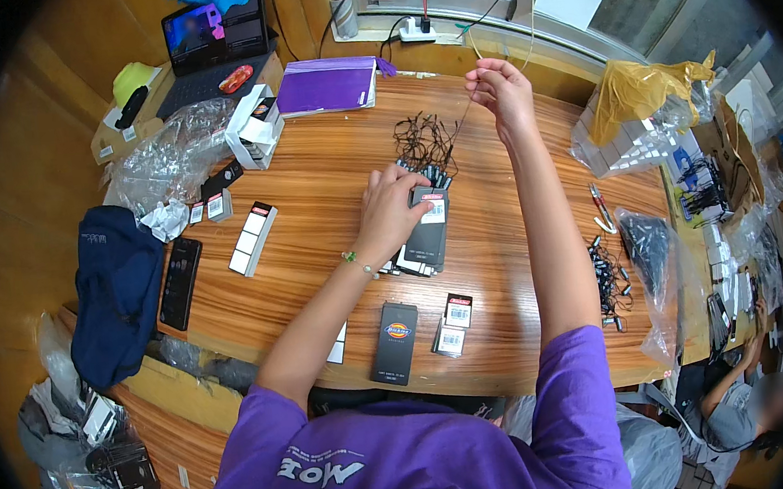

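Note:
My left hand [390, 209] is closed round the upper end of a stack of dark grey hang tags [428, 235], its thumb on the top tag's white sticker. Raised to the right and farther off, my right hand [501, 95] pinches a thin dark string [461, 125] that runs down toward the stack. Tangled black strings [421, 139] lie just beyond the tags. Nearer me are a single dark hang tag [394, 344] with an oval logo and a small pile of stickered tags [453, 325].
A pile of black string fasteners [607, 277] and a red-handled tool [602, 207] lie at right. Left are a phone [181, 283], a white-label stack [252, 239] and a navy bag [114, 292]. A laptop [215, 36] and purple book [326, 86] stand far back. Another person [750, 399] sits far right.

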### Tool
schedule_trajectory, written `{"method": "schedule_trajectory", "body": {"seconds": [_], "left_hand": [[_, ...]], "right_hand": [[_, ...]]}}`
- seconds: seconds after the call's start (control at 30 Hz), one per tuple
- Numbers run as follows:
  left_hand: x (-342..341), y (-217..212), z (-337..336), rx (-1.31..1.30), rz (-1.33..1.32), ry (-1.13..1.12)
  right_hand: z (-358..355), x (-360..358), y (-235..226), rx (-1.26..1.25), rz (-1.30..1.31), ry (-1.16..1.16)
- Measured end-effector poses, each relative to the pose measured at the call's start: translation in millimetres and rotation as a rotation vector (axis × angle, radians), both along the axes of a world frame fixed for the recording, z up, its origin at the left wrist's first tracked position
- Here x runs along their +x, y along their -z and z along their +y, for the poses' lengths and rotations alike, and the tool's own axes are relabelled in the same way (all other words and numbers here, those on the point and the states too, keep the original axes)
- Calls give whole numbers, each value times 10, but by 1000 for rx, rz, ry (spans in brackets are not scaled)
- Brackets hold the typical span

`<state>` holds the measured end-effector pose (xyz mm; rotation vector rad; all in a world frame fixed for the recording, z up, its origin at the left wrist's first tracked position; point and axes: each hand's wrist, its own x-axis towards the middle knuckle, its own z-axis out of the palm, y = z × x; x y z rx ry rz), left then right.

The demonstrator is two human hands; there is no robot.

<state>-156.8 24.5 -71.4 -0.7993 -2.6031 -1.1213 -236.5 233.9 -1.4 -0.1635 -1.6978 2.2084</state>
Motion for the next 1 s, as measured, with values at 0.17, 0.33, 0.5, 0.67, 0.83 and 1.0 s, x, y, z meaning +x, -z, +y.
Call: {"method": "schedule_trajectory", "body": {"seconds": [0.17, 0.33, 0.5, 0.67, 0.83, 1.0], "left_hand": [[-12, -12, -97, -143, 27, 6], [306, -196, -316, -127, -16, 80], [823, -430, -771, -276, -246, 289], [1150, -278, -906, -388, -165, 267], [1183, -89, -1004, -395, -198, 257], [1179, -104, -985, -401, -91, 265]], "right_hand": [[-105, -345, 341, 261, -142, -22], [-59, -546, 709, 348, -281, -180], [85, -206, 772, 776, 11, -74], [-44, 1258, 403, 742, -184, -430], [-482, 2387, 524, 1174, -318, -348], [-633, 2650, 699, 1238, -294, -207]]}}
